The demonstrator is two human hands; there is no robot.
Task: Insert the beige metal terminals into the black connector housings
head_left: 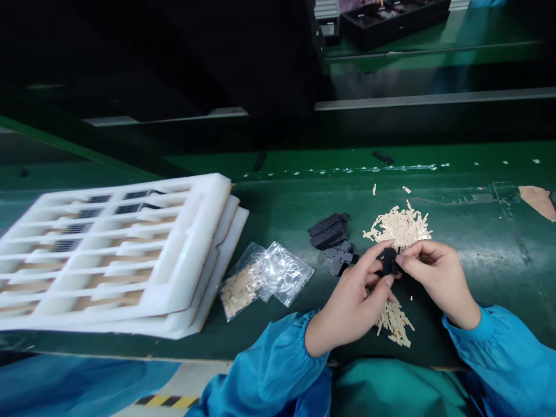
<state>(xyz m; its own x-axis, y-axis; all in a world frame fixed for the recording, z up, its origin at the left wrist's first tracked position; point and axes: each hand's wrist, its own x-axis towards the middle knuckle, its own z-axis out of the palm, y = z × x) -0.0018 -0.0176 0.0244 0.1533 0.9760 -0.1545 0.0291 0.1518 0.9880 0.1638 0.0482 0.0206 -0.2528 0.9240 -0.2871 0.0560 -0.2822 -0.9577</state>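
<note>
"Pinching a small black part [388,260], both hands?"

"Yes. The left hand [351,307] and the right hand [438,278] are drawn in close, fingers curled, with the part held between their fingertips over a green workbench [486,272]."

"What lies nearest?"

"A heap of pale beige strips [399,227] sits just beyond the fingertips, and a smaller heap of beige strips [394,325] lies right below the hands, toward the near bench edge."

"And to the left?"

"A stack of flat black parts [328,230] lies near the left hand, with a few more black parts [339,259] just beside it. Past those is a clear plastic bag [284,273], with a bundle of beige strips [241,291] at its end."

"Further out?"

"Stacked white foam trays [212,197] sit on the bench, their slots holding dark mesh pieces [98,198] and tan strips [117,298]."

"Anything on the arms?"

"Blue sleeves [499,353], gathered at both wrists."

"And beyond the bench?"

"A black tray [393,17] sits on a green shelf at the far right, while a torn tan paper scrap [537,200] lies on the bench's right side."
</note>
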